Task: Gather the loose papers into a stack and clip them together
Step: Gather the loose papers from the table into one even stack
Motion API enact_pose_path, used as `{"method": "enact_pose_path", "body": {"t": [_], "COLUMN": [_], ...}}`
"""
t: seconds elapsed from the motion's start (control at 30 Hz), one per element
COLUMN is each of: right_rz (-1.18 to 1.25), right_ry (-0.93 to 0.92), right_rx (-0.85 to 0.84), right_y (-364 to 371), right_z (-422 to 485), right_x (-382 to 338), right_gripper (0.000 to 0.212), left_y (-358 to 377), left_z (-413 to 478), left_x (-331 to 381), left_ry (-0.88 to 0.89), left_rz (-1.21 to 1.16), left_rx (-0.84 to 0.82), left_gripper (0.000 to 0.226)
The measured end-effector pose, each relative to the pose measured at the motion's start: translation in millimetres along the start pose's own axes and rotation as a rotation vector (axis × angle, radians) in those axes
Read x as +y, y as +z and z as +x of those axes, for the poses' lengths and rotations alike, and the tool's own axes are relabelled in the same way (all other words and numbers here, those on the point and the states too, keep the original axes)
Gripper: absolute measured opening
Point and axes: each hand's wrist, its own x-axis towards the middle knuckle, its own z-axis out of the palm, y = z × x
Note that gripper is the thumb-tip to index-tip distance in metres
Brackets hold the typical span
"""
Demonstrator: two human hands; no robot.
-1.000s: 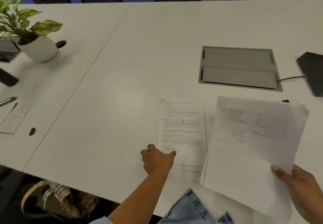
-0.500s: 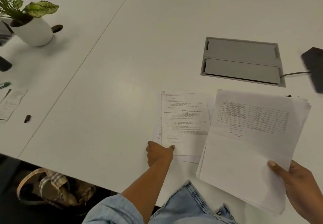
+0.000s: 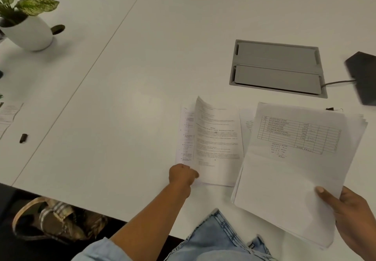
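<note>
My right hand (image 3: 354, 216) holds a thick stack of papers (image 3: 295, 171) by its lower right corner; the top sheet carries a printed table. My left hand (image 3: 182, 175) pinches the lower left corner of a printed sheet (image 3: 217, 142) and lifts it, so its left edge curls up off the white table (image 3: 142, 77). Another printed sheet (image 3: 186, 136) lies flat under it. One more sheet (image 3: 246, 122) peeks out between the lifted page and the stack. A small dark clip (image 3: 330, 109) lies just behind the stack.
A grey cable hatch (image 3: 276, 67) is set into the table behind the papers, with a black device (image 3: 364, 75) and its cable at the right edge. A potted plant (image 3: 26, 26) stands far left. Paper slips (image 3: 10, 112) and a small black object (image 3: 23, 138) lie at left. A bag (image 3: 55, 222) sits on the floor.
My left hand has raised the printed sheet, exposing the page beneath. The stack in my right hand has stayed in about the same place.
</note>
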Motion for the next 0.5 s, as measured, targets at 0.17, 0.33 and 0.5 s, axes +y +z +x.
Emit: {"method": "enact_pose_path", "body": {"t": [0.17, 0.33, 0.5], "right_rz": [-0.035, -0.030, -0.029], "right_ry": [0.007, 0.023, 0.021], "right_rx": [-0.005, 0.026, 0.045], "right_y": [-5, -5, -10], "right_z": [3, 4, 4], "right_x": [6, 4, 3], "right_gripper": [0.027, 0.015, 0.013], "left_y": [-3, 11, 15], "left_z": [5, 13, 12], "left_x": [12, 18, 13], "left_ry": [-0.025, 0.110, 0.211], "left_rz": [-0.012, 0.014, 0.204], "left_rx": [-0.147, -0.125, -0.088], "left_gripper": [0.031, 0.023, 0.010]}}
